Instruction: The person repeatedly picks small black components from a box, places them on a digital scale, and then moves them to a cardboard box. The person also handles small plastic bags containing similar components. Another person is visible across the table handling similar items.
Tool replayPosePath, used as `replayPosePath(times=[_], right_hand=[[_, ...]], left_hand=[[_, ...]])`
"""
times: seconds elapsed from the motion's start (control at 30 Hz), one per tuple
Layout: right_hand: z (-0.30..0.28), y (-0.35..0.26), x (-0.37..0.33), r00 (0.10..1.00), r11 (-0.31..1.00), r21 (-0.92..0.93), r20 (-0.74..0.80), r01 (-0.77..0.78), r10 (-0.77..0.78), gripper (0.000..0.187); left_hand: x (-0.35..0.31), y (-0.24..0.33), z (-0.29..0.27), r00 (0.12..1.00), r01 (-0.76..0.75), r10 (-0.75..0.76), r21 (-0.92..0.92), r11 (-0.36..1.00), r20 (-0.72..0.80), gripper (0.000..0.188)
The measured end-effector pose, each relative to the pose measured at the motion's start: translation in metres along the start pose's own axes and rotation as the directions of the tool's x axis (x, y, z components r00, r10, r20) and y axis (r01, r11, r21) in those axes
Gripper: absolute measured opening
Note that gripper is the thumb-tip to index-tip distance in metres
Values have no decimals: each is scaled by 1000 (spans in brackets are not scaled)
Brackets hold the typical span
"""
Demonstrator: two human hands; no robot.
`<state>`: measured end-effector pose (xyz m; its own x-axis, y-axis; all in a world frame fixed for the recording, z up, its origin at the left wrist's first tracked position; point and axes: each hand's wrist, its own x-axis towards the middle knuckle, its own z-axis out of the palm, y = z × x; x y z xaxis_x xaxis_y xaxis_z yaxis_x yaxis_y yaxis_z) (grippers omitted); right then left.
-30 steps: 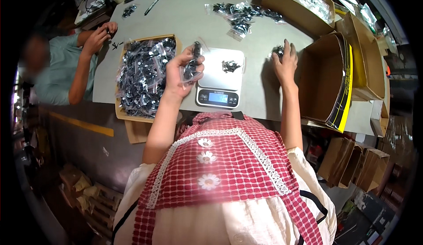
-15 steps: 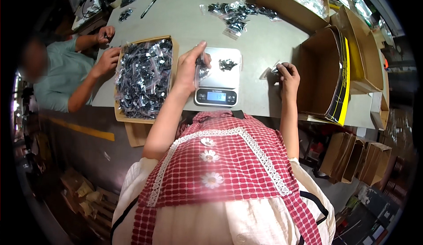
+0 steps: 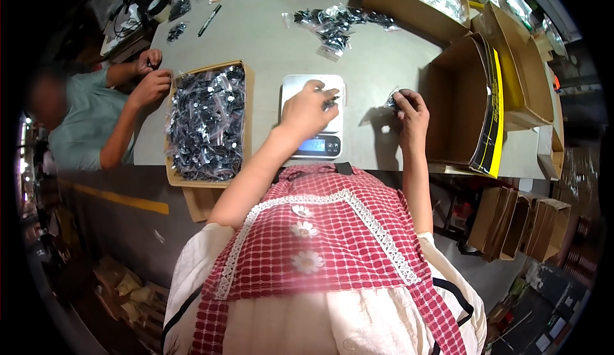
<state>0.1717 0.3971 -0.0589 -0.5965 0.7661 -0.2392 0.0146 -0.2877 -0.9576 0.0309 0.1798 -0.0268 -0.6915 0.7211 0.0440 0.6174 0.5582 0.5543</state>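
Pale grey counter (image 3: 262,32) runs ahead of the person, with a co-worker's hands (image 3: 152,86) busy at its left end. On it, a digital scale (image 3: 290,88) bears small dark pieces (image 3: 329,105), partly covered by the left hand (image 3: 306,113). That hand's grip is curved over them, its fingers slightly apart; I cannot tell whether it has closed on any. To the right, the right hand (image 3: 413,113) pinches a small clear bag (image 3: 391,100) between thumb and fingers, above the counter and near an open cardboard box (image 3: 454,109). Left of the scale, a shallow box (image 3: 248,122) is heaped with filled bags (image 3: 208,125).

The step in hand seems to be handling the loose pieces on the scale. Moving them would call for drawing the fingers together around the whole cluster, while the right grip keeps the bag steady.
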Motion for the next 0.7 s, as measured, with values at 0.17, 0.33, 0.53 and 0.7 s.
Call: replayPosePath(times=[0.17,0.33,0.53,0.7], right_hand=[[40,-14,-8,981,1000,0,193,-3,3,22],[78,-14,-12,874,981,-184,484,66,32,33],[91,7,33,861,925,-340,508,171,27,38],[106,13,118,810,623,-541,508,566,-294,36]], left_hand=[[-19,-13,3,999,34,-39,152,988,30,39],[-54,-10,-59,968,65,-59,17,998,-245,37],[-84,-37,-171,712,96,96,232,968,-696,26],[-91,-118,-149,789,332,-51,356,873,-612,35]])
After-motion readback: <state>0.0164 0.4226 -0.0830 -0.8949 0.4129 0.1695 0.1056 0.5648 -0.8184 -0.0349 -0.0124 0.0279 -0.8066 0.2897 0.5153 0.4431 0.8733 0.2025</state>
